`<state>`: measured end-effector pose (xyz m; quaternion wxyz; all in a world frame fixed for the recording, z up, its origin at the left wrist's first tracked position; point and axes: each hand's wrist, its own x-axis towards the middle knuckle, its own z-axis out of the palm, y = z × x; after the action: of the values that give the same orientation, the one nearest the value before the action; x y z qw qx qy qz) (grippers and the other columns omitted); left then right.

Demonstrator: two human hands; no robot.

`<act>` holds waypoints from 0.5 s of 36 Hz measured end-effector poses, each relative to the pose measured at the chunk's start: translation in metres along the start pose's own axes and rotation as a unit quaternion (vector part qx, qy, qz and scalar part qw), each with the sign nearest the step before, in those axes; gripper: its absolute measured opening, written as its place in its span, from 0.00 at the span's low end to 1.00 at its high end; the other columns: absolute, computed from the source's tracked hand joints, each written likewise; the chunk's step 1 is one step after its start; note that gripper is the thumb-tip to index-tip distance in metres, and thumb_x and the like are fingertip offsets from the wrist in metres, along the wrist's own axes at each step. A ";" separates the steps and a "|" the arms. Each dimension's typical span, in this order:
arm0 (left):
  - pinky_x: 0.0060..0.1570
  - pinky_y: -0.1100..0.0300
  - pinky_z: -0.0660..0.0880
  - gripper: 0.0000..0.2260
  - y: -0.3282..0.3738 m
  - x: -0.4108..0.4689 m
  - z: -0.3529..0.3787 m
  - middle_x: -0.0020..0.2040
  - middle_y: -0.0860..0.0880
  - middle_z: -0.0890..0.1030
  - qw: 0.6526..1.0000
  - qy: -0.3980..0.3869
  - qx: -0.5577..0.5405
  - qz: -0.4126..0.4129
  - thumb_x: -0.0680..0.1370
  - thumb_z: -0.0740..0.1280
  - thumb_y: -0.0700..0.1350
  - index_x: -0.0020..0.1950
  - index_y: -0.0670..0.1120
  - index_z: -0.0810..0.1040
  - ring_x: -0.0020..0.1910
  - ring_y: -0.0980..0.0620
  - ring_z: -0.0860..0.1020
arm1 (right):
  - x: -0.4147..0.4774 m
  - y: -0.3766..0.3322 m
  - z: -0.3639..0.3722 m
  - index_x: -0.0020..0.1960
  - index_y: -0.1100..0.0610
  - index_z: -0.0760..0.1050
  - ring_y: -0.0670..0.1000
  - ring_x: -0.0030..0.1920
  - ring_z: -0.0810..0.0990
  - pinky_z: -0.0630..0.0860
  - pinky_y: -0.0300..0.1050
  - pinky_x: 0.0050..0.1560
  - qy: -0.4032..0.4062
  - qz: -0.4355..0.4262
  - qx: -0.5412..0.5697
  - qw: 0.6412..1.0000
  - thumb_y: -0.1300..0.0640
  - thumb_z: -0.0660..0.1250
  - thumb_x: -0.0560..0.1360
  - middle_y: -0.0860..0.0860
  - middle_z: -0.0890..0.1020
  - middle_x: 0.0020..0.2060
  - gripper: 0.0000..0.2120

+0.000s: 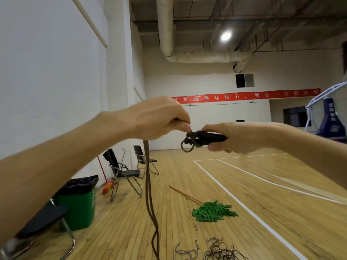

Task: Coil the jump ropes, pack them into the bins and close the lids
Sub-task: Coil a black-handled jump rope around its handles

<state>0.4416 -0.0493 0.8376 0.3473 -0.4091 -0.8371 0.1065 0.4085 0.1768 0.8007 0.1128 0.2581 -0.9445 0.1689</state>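
I hold a brown jump rope (150,194) up at chest height. My right hand (231,137) grips its black handles (208,138), which lie side by side and point left. A loop of the rope (187,147) is wound round the handles' left end. My left hand (159,119) pinches the rope just left of that loop, between thumb and fingers. From my left hand two strands hang straight down to the floor. More loose ropes (217,250) lie tangled on the floor at the bottom. No bin for the ropes is in view.
A green mop (212,212) with a wooden stick lies on the wooden gym floor. Two folding chairs (122,171) and a green trash can (78,201) stand along the left wall. Another chair (37,228) is at the bottom left.
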 end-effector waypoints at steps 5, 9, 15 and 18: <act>0.46 0.65 0.74 0.20 -0.010 0.002 -0.020 0.41 0.61 0.80 0.999 -0.005 -0.043 0.005 0.75 0.61 0.59 0.55 0.48 0.85 0.43 0.61 0.77 | -0.009 -0.015 0.005 0.63 0.45 0.69 0.43 0.27 0.68 0.69 0.38 0.27 -0.022 -0.036 0.016 0.999 0.52 0.64 0.83 0.52 0.73 0.36 0.10; 0.40 0.75 0.69 0.09 -0.014 0.004 -0.027 0.35 0.64 0.77 0.997 0.006 -0.075 -0.005 0.77 0.66 0.54 0.51 0.54 0.83 0.40 0.63 0.77 | -0.016 -0.027 0.005 0.59 0.44 0.70 0.43 0.28 0.69 0.71 0.38 0.28 -0.047 -0.066 0.019 0.997 0.50 0.63 0.83 0.53 0.74 0.38 0.06; 0.37 0.71 0.70 0.06 -0.011 0.006 -0.021 0.33 0.63 0.79 0.982 -0.026 -0.184 -0.015 0.78 0.67 0.49 0.43 0.58 0.80 0.36 0.61 0.76 | -0.031 -0.048 0.010 0.53 0.37 0.67 0.39 0.32 0.72 0.72 0.32 0.33 -0.049 -0.141 -0.011 0.989 0.50 0.63 0.83 0.47 0.75 0.38 0.08; 0.33 0.68 0.70 0.12 -0.019 -0.001 -0.010 0.30 0.58 0.77 0.962 -0.023 -0.270 -0.025 0.80 0.67 0.46 0.39 0.59 0.82 0.32 0.61 0.72 | -0.037 -0.050 0.011 0.51 0.40 0.68 0.37 0.33 0.73 0.73 0.31 0.35 -0.031 -0.155 -0.010 0.987 0.50 0.63 0.83 0.46 0.75 0.38 0.06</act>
<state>0.4373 -0.0639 0.8534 0.2075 -0.4639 -0.8525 -0.1224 0.4648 0.1490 0.7920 0.1110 0.4053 -0.8978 0.1316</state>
